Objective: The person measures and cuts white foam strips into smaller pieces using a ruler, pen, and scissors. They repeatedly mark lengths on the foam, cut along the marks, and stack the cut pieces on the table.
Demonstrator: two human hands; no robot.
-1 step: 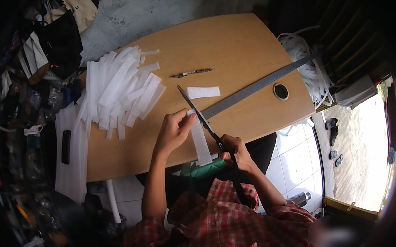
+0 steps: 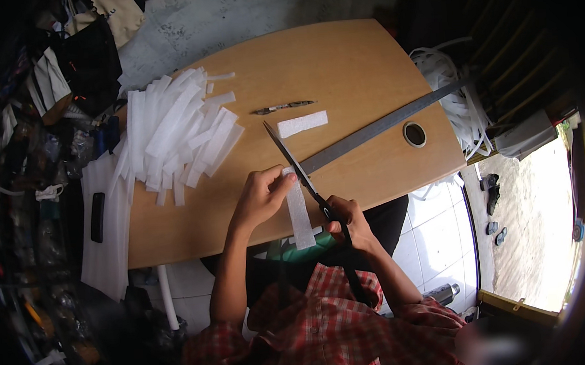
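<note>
White foam strip [image 2: 300,215] pinched in the left hand [image 2: 260,195], scissors [image 2: 296,167] in the right hand [image 2: 350,223].
The strip's upper end sits between the left thumb and fingers — the rest runs down from the fingertips, past the near edge of the table [image 2: 359,62]. The right fingers are wrapped around the scissors' black handles; the blades slant up beyond the left fingertips, just right of them. A loose foam piece [image 2: 303,124] lies beyond both hands' fingers. The left thumb covers part of the strip's top; the right fingers partly hide the handles — whether the blades are parted is hard to tell.
</note>
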